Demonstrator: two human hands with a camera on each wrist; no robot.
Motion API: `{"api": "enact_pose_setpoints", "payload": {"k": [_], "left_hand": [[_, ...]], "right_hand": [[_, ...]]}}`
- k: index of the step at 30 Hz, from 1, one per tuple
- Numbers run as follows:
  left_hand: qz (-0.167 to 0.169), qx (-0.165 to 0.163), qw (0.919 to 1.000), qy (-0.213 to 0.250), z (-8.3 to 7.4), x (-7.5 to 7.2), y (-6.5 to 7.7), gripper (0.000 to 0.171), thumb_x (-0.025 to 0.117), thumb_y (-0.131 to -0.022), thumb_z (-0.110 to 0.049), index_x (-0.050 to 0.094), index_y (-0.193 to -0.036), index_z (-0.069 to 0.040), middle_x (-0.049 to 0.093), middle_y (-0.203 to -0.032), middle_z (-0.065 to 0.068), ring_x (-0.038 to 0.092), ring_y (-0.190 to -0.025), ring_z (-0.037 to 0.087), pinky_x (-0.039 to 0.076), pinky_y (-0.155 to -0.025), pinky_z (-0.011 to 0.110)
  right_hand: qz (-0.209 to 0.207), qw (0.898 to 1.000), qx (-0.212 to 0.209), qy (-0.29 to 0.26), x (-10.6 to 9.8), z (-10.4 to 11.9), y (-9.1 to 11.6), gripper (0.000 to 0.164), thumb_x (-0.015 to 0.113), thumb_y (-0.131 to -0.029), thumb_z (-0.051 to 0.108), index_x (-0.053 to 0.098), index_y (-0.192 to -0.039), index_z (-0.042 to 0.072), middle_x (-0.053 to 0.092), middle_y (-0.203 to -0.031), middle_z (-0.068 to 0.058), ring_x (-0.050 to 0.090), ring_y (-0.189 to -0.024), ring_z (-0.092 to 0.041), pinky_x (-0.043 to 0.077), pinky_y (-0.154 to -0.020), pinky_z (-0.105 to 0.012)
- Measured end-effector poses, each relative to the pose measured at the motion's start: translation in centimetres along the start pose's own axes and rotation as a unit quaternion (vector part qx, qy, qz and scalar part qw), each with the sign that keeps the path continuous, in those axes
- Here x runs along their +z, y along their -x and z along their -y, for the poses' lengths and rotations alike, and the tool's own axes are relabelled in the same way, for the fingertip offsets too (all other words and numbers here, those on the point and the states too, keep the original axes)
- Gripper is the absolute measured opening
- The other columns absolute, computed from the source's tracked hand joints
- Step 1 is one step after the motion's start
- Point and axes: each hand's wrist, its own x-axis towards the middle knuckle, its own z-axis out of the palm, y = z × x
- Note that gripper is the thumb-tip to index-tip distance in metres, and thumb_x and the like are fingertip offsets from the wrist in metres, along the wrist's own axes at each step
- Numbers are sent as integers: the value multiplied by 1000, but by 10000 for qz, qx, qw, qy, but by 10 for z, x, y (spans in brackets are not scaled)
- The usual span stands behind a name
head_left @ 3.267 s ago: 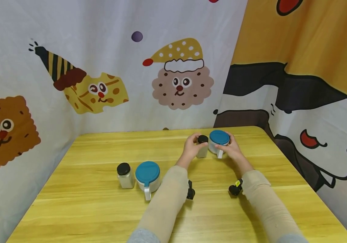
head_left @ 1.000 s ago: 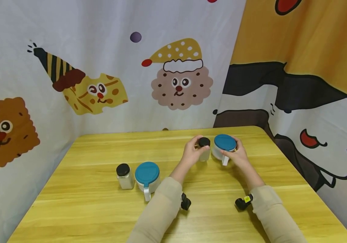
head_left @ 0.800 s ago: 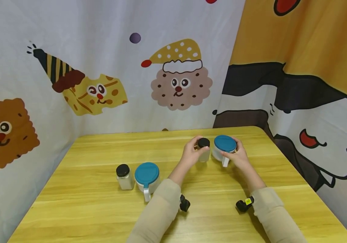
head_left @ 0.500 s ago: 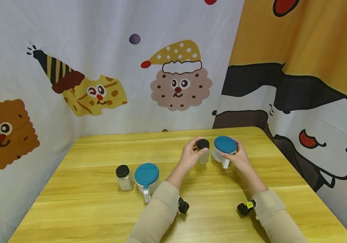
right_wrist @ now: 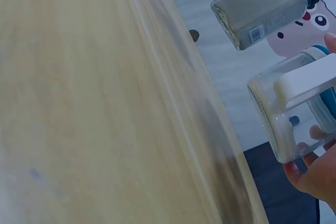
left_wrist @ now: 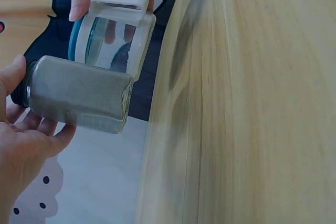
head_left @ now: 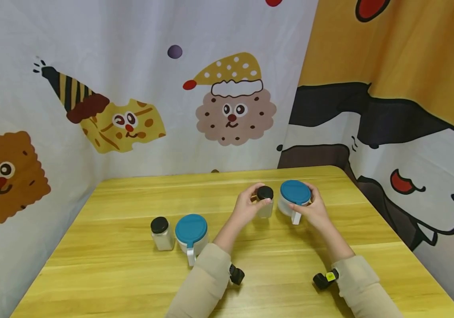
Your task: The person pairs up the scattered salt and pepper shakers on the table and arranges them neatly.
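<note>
My left hand (head_left: 246, 207) grips a square glass jar (left_wrist: 79, 93) by its black lid and neck, thumb on one side. The jar holds a greyish powder. My right hand (head_left: 316, 213) holds a clear glass seasoning pot (head_left: 295, 193) with a blue lid and a white handle, thumb at the front and fingers round the far side. In both wrist views the pot looks empty, and both vessels hang above the table, side by side with a small gap between. At the left stand a second black-lidded jar (head_left: 163, 236) with pale contents and a second blue-lidded pot (head_left: 192, 232).
The wooden table (head_left: 131, 282) ends at a back edge just beyond the hands. Behind it hangs a printed cloth (head_left: 139, 53) with cartoon figures. My left forearm passes close to the second blue-lidded pot. Small black cameras (head_left: 237, 274) sit on the wrists.
Both hands have come a little nearer to me, carrying the powder jar and the blue-lidded pot; the pot has also shifted slightly right. The left-hand pair on the table has stayed put.
</note>
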Motion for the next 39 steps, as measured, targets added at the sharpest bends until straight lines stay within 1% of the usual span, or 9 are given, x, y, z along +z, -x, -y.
{"api": "enact_pose_setpoints", "payload": {"k": [3, 8, 14, 19, 25, 27, 32, 34, 39], "left_hand": [[22, 9, 10000, 41, -1, 0, 2, 41, 73, -86, -12, 60, -124, -5, 63, -116, 5, 58, -105, 19, 43, -95, 45], [88, -32, 9999, 79, -3, 0, 8, 42, 73, -86, -13, 60, -125, -6, 63, -116, 2, 57, -105, 17, 43, -95, 43], [170, 72, 9998, 70, -5, -1, 13, 41, 73, -86, -12, 60, -125, -8, 63, -116, 3, 56, -107, 21, 43, -96, 42], [168, 72, 9998, 127, -9, -1, 16, 40, 73, -85, -12, 61, -123, -10, 63, -116, 2, 56, -107, 20, 43, -96, 41], [151, 70, 9997, 187, -9, -3, 21, 41, 74, -85, -12, 61, -124, -9, 63, -116, 3, 56, -106, 18, 43, -96, 42], [146, 84, 9996, 226, -18, -6, 26, 40, 73, -85, -9, 61, -123, -5, 63, -116, 7, 57, -106, 21, 43, -96, 44], [140, 77, 9997, 192, -19, -8, 30, 39, 73, -85, -7, 61, -123, -5, 63, -116, 7, 57, -106, 21, 43, -96, 44], [112, 71, 9998, 145, -9, -8, 29, 40, 74, -85, -10, 62, -123, -9, 63, -115, 3, 57, -105, 17, 44, -95, 42], [79, 69, 9997, 204, -5, -9, 32, 41, 74, -84, -9, 62, -123, -8, 64, -114, 5, 57, -105, 21, 43, -95, 47]], "right_hand": [[-7, 10000, -56, -39, 1, 1, 2, 90, 81, -75, 4, 26, -145, 0, 37, -141, -23, 33, -130, -36, 24, -106, -53], [-5, 10000, -74, 15, 2, 4, 7, 90, 81, -75, 5, 26, -145, 0, 37, -142, -23, 34, -129, -37, 26, -104, -54], [29, 9999, -114, 18, 4, 6, 12, 91, 81, -74, 5, 25, -145, 0, 37, -142, -23, 36, -127, -37, 30, -102, -53], [11, 9999, -129, -23, 4, 6, 16, 90, 80, -75, 3, 25, -146, 1, 37, -142, -22, 36, -127, -36, 30, -102, -52], [49, 9999, -104, -64, 4, 10, 22, 91, 80, -75, 2, 23, -146, 0, 35, -143, -22, 36, -127, -35, 30, -102, -52], [75, 9999, -96, -78, 4, 10, 25, 92, 80, -75, 3, 23, -147, 0, 35, -143, -22, 35, -127, -35, 29, -102, -53], [78, 9999, -75, -78, 4, 11, 29, 93, 81, -74, 2, 23, -147, 2, 35, -144, -22, 35, -127, -34, 29, -102, -52], [71, 9999, -43, -84, 5, 12, 31, 93, 81, -74, 1, 23, -147, 2, 35, -144, -22, 36, -127, -34, 30, -101, -49], [74, 9999, -17, -123, 7, 17, 35, 93, 80, -73, 0, 24, -147, 3, 36, -143, -21, 38, -125, -32, 35, -94, -29]]}}
